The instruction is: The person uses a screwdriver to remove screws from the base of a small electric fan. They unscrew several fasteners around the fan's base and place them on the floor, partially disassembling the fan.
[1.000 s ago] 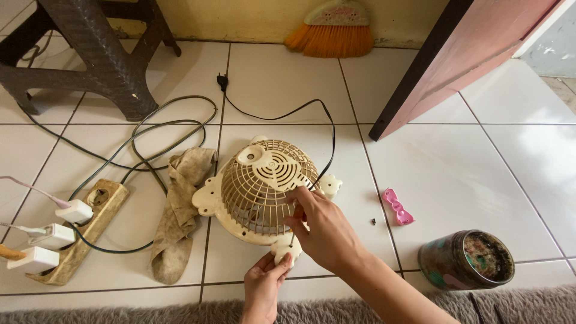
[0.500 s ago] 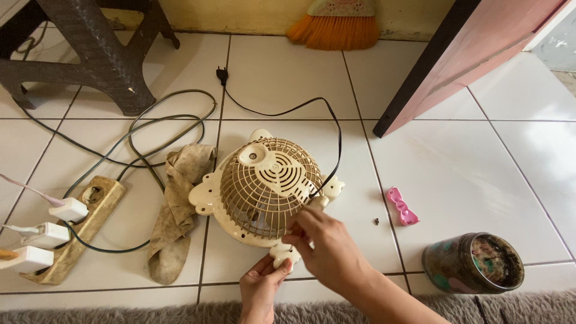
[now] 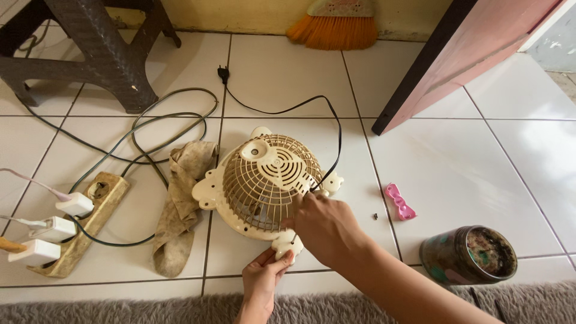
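A small cream fan point(image 3: 264, 180) lies face down on the white floor tiles, its grille dome up and its black cord point(image 3: 282, 109) looping away behind it. My right hand point(image 3: 327, 225) rests on the near right side of the grille, fingers closed against the rim. My left hand point(image 3: 264, 276) pinches the cream tab point(image 3: 288, 245) at the fan's near edge. What the right fingers hold is hidden.
A dirty rag point(image 3: 180, 204) lies left of the fan. A wooden power strip point(image 3: 84, 222) with white plugs sits far left. A pink bow piece point(image 3: 399, 201), a small screw point(image 3: 375, 216) and a round tin point(image 3: 468, 255) lie right. A dark stool point(image 3: 90, 48), broom point(image 3: 339, 24), door point(image 3: 462, 54) stand behind.
The view has shifted slightly. My right hand has slid a little along the near rim of the grille; my left hand keeps its pinch on the tab.
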